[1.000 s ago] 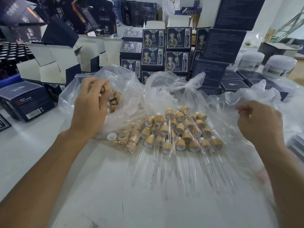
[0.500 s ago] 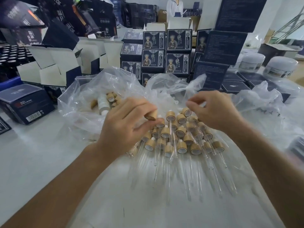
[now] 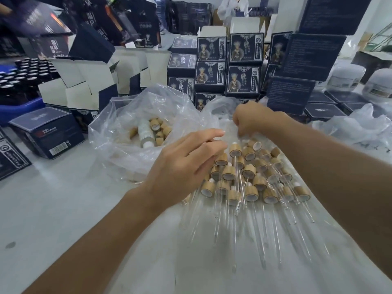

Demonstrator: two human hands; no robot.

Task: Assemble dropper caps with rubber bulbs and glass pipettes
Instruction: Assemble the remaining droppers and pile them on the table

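Judging from head view: a couple dozen finished droppers (image 3: 250, 177), bamboo-look collars on thin clear glass pipettes, piled at 1 o'clock on crinkly plastic; loose caps (image 3: 159, 132) left in bag (image 3: 118, 128) at 11 o'clock. My left hand (image 3: 186, 164) hovers, fingers relaxed, grasp unclear. My right hand (image 3: 252, 119), fingers curled at 12 o'clock; pinching what, can't tell.

hands (image 3: 186, 166): 2 | plastic bags (image 3: 131, 115): 2 | white jars (image 3: 347, 78): 2 | assembled droppers (image 3: 250, 193): uncountable

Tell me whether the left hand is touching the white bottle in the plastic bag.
Apart. The head view shows the left hand over the assembled droppers, with crumpled bag plastic plainly between it and the white bottle.
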